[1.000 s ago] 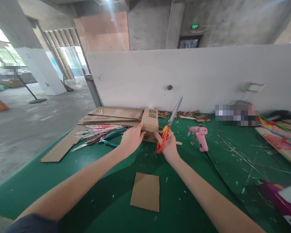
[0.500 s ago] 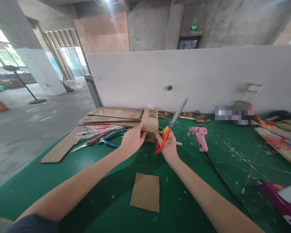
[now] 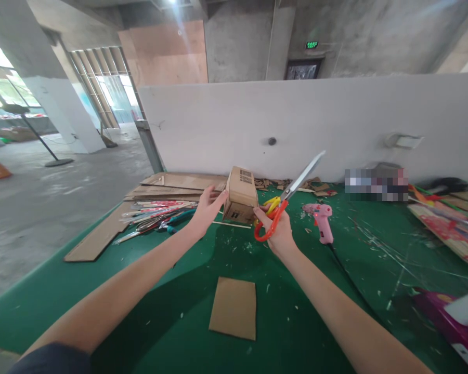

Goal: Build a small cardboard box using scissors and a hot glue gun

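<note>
With left hand (image 3: 207, 212) opened loosely, fingers spread and unclenched, at the left side of a small cardboard box (image 3: 242, 196); impossible to tell whether pressing on it or only just beside. With right hand (image 3: 280, 231) closed round the red and yellow handles of the scissors (image 3: 302, 176), thumb and fingertips also at the box's lower right corner. Seen at a slant, printed top and front face both in view, in front of the low white wall and over the far part of the green table (image 3: 281, 296); hard to tell whether lifted clear or resting on an edge. Just below it, a thin stick (image 3: 232, 225); nearer the body, a flat cardboard piece (image 3: 233, 309), well apart from both hands. To the left, stacked cardboard (image 3: 187, 182) and a bundle of slim sticks (image 3: 152, 210); to the right, a pink glue gun (image 3: 324, 223) on its cord.

For steady handling of the box, best to support both sides evenly, with light pressure from flat fingers so as not to dent the walls. Wise to point the blades up and away from the left wrist, as now, and to turn the box slowly, without letting the scissors swing towards the glue gun
</note>
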Motion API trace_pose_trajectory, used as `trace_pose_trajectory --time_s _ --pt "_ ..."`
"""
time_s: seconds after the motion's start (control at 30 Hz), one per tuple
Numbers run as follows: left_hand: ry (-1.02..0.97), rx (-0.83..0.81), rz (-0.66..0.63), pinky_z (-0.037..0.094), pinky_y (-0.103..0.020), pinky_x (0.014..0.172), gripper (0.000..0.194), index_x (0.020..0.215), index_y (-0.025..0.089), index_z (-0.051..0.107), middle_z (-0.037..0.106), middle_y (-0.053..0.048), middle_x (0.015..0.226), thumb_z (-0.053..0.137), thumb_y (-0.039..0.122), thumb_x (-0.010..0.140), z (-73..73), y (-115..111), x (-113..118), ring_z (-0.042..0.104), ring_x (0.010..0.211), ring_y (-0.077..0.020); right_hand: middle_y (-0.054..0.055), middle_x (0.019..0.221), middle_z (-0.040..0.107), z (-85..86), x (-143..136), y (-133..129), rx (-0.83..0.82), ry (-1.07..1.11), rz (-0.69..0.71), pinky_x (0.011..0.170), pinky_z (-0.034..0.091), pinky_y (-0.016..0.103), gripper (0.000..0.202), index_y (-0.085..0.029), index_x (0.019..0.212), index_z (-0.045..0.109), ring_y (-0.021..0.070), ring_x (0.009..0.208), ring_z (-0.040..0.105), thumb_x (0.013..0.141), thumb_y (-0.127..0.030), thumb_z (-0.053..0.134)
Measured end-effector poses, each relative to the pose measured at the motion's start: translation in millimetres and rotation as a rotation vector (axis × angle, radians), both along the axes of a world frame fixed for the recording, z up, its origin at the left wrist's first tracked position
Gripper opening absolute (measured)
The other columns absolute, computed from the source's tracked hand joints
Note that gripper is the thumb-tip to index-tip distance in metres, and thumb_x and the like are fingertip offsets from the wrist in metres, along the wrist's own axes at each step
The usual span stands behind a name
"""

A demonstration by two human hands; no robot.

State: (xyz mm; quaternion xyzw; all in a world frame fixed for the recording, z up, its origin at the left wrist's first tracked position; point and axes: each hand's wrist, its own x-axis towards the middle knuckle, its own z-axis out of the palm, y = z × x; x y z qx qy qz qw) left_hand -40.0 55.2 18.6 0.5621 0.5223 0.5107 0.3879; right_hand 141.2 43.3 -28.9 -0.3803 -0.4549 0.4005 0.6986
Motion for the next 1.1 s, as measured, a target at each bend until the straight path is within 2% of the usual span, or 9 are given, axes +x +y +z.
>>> trace_pose_trajectory --time_s 0.07,0.13,0.23,0.37,0.47,0.6,0.8,1.0,1.1 --pt "-0.174 -0.169 -0.078 0.053 -0.032 0.075 0.066 0.131 0.024 0.042 0.054 -0.012 0.13 0.055 0.061 0.078 -2.8 5 -3 0.057 0.113 -0.0258 -0.003 0.077 0.059 4.1 2 -2 -0.035 0.073 0.087 0.072 0.052 0.034 0.04 -0.022 0.077 0.049 0.0142 0.068 0.06 0.059 -0.038 0.08" --pt "-0.352 -0.316 -0.265 0.055 -0.038 0.074 0.062 0.126 0.022 0.047 0.061 -0.013 0.121 0.055 0.06 0.078 -4.8 7 -3 0.062 0.104 -0.0277 -0.004 0.076 0.059 6.5 5 -5 -0.065 0.114 0.176 0.071 0.052 0.033 0.039 -0.022 0.076 0.05 0.0133 0.067 0.06 0.058 -0.035 0.082" --pt "-0.543 -0.333 -0.427 0.055 -0.041 0.077 0.051 0.119 0.017 0.053 0.068 -0.013 0.107 0.062 0.047 0.078 -4.6 6 0 0.066 0.095 -0.0273 -0.005 0.076 0.058 6.4 9 -7 -0.093 0.121 0.281 0.076 0.052 0.033 0.037 -0.021 0.075 0.051 0.0123 0.07 0.06 0.058 -0.031 0.082" --pt "-0.669 -0.225 -0.282 0.055 -0.034 0.081 0.045 0.115 0.016 0.053 0.068 -0.01 0.106 0.071 0.024 0.074 -1.6 2 6 0.067 0.09 -0.0198 -0.005 0.076 0.057 2.8 11 -6 -0.117 0.179 0.337 0.078 0.052 0.031 0.035 -0.021 0.074 0.053 0.011 0.072 0.06 0.059 -0.028 0.083" --pt "-0.744 -0.211 -0.205 0.056 -0.031 0.08 0.047 0.115 0.02 0.052 0.067 -0.007 0.111 0.072 0.017 0.072 -0.4 -4 10 0.067 0.088 -0.0158 -0.005 0.076 0.059 0.4 13 -6 -0.137 0.257 0.341 0.076 0.052 0.028 0.034 -0.021 0.074 0.053 0.0104 0.071 0.06 0.059 -0.028 0.083" --pt "-0.809 -0.211 -0.208 0.057 -0.033 0.08 0.044 0.113 0.019 0.054 0.066 -0.008 0.111 0.071 0.013 0.073 3.2 -12 16 0.067 0.089 -0.0173 -0.006 0.075 0.059 0.5 18 -6 -0.177 0.322 0.358 0.072 0.052 0.025 0.033 -0.022 0.073 0.054 0.0095 0.069 0.059 0.059 -0.027 0.083" --pt "-0.893 -0.222 -0.165 0.057 -0.032 0.078 0.041 0.111 0.016 0.055 0.069 -0.009 0.101 0.068 0.008 0.073 10.7 -18 19 0.069 0.084 -0.018 -0.006 0.076 0.061 3.6 18 -8 -0.178 0.319 0.388 0.078 0.05 0.024 0.031 -0.022 0.073 0.056 0.0097 0.076 0.061 0.057 -0.021 0.084" --pt "-0.848 -0.233 -0.185 0.058 -0.034 0.075 0.041 0.115 0.014 0.054 0.067 -0.013 0.105 0.066 0.011 0.076 2.9 -15 19 0.068 0.085 -0.0198 -0.007 0.07 0.057 2.6 9 -6 -0.096 0.307 0.281 0.073 0.048 0.026 0.035 -0.022 0.073 0.055 0.0099 0.07 0.057 0.053 -0.017 0.084" --pt "-0.731 -0.239 -0.207 0.057 -0.035 0.073 0.054 0.125 0.016 0.047 0.062 -0.015 0.116 0.069 0.018 0.076 -3.5 -10 15 0.066 0.089 -0.0216 -0.007 0.071 0.056 2.4 8 -5 -0.082 0.288 0.232 0.072 0.048 0.026 0.036 -0.021 0.072 0.054 0.0103 0.07 0.057 0.052 -0.018 0.084"
